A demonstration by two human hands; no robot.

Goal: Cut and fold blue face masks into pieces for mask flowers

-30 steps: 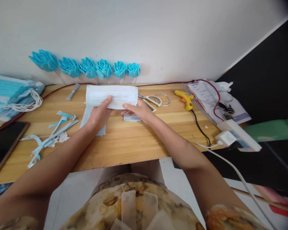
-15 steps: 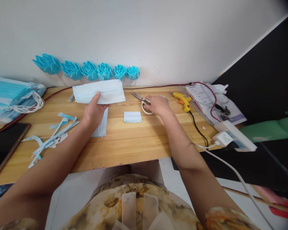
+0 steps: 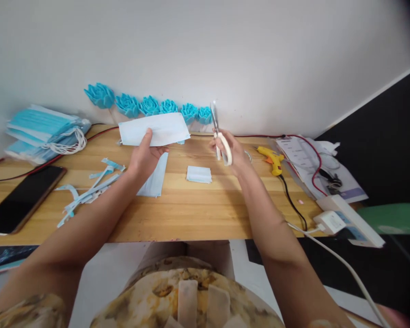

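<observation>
My left hand [image 3: 146,157] pinches the lower edge of a pale face mask panel [image 3: 167,127], thumb on top and fingers beneath, raised above the table. Its ear loops do not show. In my right hand [image 3: 234,152] is a pair of white-handled scissors [image 3: 223,141], lifted off the table with the blades pointing up. Below the left hand lies another pale mask sheet [image 3: 153,180], partly covered by the arm. A small folded pale piece [image 3: 198,174] rests on the wood between both hands. Cut blue and white strips [image 3: 89,193] lie beside my left forearm.
Several blue mask-fabric flowers [image 3: 150,105] line the wall. At left are a stack of masks [image 3: 41,127] with white loops and a phone [image 3: 25,198]. A yellow glue gun [image 3: 273,159], papers [image 3: 304,159] and a power strip [image 3: 362,228] with cables occupy the right side.
My right hand has picked the scissors up from the table and turned their blades upward. The left hand still holds the mask panel. The camera view has shifted slightly.
</observation>
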